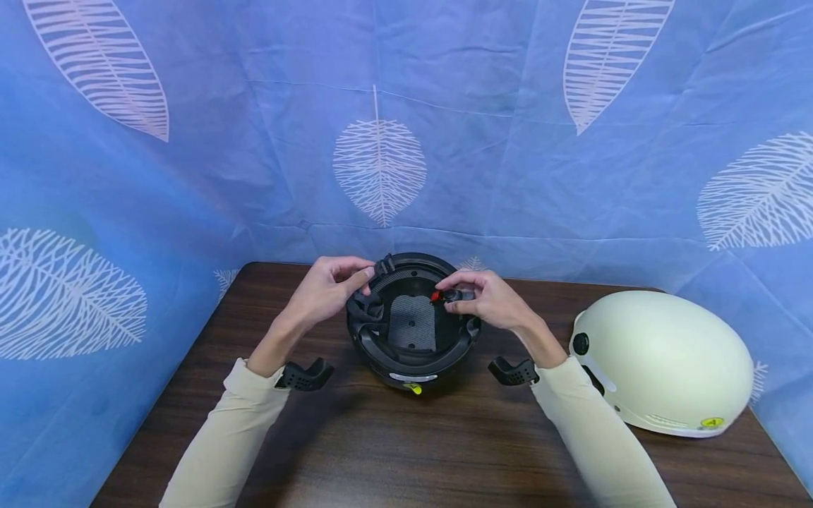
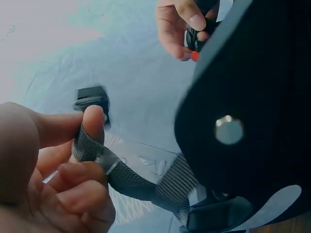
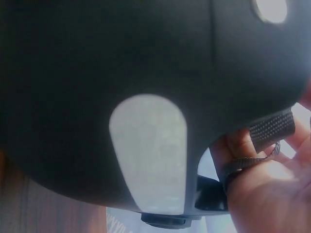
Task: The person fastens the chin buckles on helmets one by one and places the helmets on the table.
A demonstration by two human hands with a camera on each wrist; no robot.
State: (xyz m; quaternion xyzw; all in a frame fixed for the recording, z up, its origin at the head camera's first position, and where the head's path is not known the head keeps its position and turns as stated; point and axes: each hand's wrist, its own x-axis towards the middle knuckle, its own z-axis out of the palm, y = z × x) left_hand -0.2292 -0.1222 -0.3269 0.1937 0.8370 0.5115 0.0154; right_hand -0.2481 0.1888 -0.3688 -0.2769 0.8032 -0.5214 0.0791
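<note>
A black helmet point(image 1: 411, 321) lies upside down on the brown table, its padded inside facing up. At its far left rim, my left hand point(image 1: 314, 293) pinches a grey chin strap point(image 2: 129, 182) between thumb and fingers. A black buckle piece point(image 2: 92, 103) sits at the strap's end, just beyond the fingertips. Over the helmet's right side, my right hand point(image 1: 492, 303) holds another black buckle piece point(image 1: 454, 295) with a red tab point(image 1: 435, 296). The two buckle pieces are apart. The helmet's dark shell point(image 3: 97, 97) hides part of the right hand in the right wrist view.
A large cream helmet point(image 1: 667, 360) sits dome up at the table's right side. The wooden table point(image 1: 394, 444) extends in front of the black helmet. A blue cloth point(image 1: 444, 169) with white leaf prints hangs behind the table and along both sides.
</note>
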